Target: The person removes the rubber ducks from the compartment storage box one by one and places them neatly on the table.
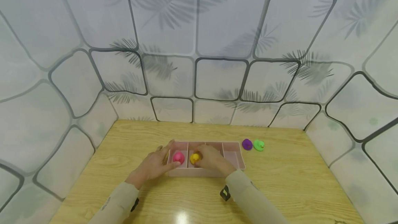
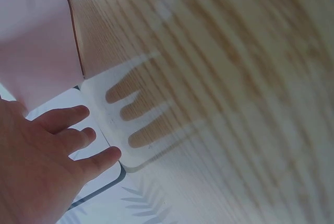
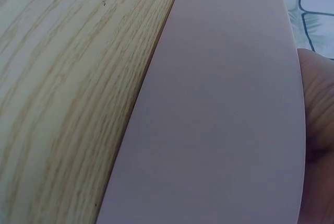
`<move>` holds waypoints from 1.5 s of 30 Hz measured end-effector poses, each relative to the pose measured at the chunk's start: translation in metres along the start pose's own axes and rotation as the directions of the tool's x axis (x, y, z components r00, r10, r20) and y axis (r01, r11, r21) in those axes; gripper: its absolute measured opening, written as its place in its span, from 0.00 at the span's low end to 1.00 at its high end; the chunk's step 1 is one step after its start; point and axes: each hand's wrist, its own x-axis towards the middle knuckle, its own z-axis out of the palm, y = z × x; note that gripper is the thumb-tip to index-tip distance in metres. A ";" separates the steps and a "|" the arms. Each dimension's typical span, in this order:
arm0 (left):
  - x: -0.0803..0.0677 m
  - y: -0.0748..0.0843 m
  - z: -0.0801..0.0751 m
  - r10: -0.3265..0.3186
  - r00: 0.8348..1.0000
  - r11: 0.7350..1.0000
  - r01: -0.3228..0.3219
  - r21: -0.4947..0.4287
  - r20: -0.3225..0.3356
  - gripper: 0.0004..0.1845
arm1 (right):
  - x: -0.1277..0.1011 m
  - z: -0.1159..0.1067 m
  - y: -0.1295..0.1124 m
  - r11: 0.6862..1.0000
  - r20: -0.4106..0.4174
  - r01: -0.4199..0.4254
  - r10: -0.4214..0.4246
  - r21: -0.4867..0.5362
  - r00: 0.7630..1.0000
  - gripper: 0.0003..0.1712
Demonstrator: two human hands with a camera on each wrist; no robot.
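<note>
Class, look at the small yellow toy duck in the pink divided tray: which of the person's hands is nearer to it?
Right. The right hand is over the small yellow toy duck, touching it; the left hand rests at the pink divided tray's left end, beside the pink toy duck.

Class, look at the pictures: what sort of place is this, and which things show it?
Probably a staged tabletop booth: a small wooden table walled by printed leaf-pattern backdrop panels, with only a pink divided tray and toy ducks on it.
</note>
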 end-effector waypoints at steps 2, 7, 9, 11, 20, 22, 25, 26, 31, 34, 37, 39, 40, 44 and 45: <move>0.000 0.000 0.000 -0.001 1.000 1.000 0.001 0.000 -0.001 0.54 | 0.000 0.000 0.000 1.000 -0.002 0.004 -0.004 -0.004 1.000 0.22; 0.000 0.000 0.001 0.004 1.000 1.000 -0.004 -0.002 -0.009 0.54 | -0.002 -0.001 -0.001 1.000 -0.011 0.024 -0.025 -0.015 1.000 0.22; 0.000 0.000 0.002 0.006 1.000 1.000 -0.006 -0.002 -0.009 0.54 | -0.002 -0.001 0.000 0.999 -0.015 0.035 -0.035 -0.020 0.999 0.23; 0.000 0.000 0.002 0.009 1.000 1.000 -0.009 -0.001 -0.011 0.53 | -0.002 -0.001 0.001 0.999 -0.016 0.041 -0.042 -0.030 0.999 0.25; 0.000 0.001 0.001 0.011 1.000 1.000 -0.011 -0.005 -0.015 0.52 | -0.007 -0.004 0.001 0.999 0.017 0.026 -0.025 -0.019 1.000 0.32; 0.000 0.001 0.001 0.012 1.000 1.000 -0.012 -0.006 -0.015 0.52 | -0.010 -0.005 0.001 1.000 0.021 0.026 -0.026 -0.008 0.999 0.34; -0.001 0.001 0.001 0.022 1.000 1.000 -0.022 -0.001 -0.017 0.53 | -0.012 -0.008 0.001 0.999 0.003 0.044 -0.044 0.032 0.999 0.34; -0.001 0.001 0.001 0.026 0.999 1.000 -0.026 0.001 -0.019 0.53 | -0.014 -0.010 0.001 0.997 -0.004 0.045 -0.045 0.059 0.999 0.34; -0.001 0.001 0.001 0.029 0.999 1.000 -0.029 0.001 -0.022 0.53 | -0.017 -0.019 0.001 0.988 -0.068 0.061 -0.051 0.143 0.996 0.29; -0.001 0.001 0.001 0.020 1.000 1.000 -0.020 -0.003 -0.018 0.53 | -0.018 -0.023 0.001 0.990 -0.116 0.081 -0.067 0.119 0.991 0.24; 0.000 0.001 0.002 0.014 1.000 1.000 -0.015 -0.004 -0.014 0.53 | -0.018 -0.025 0.003 0.989 -0.164 0.107 -0.090 0.099 0.982 0.22; 0.000 0.000 0.002 0.016 1.000 1.000 -0.016 -0.003 -0.013 0.53 | -0.019 -0.026 0.004 0.987 -0.192 0.116 -0.093 0.110 0.977 0.22; 0.000 0.000 0.002 0.018 1.000 1.000 -0.018 -0.003 -0.013 0.53 | -0.019 -0.026 0.004 0.986 -0.203 0.120 -0.094 0.119 0.975 0.22; 0.000 0.000 0.002 0.024 1.000 1.000 -0.024 -0.003 -0.015 0.53 | -0.020 -0.027 0.006 0.977 -0.237 0.134 -0.093 0.165 0.967 0.21; 0.000 0.000 0.002 0.024 1.000 1.000 -0.024 -0.005 -0.015 0.53 | -0.020 -0.027 0.006 0.976 -0.243 0.139 -0.095 0.170 0.965 0.21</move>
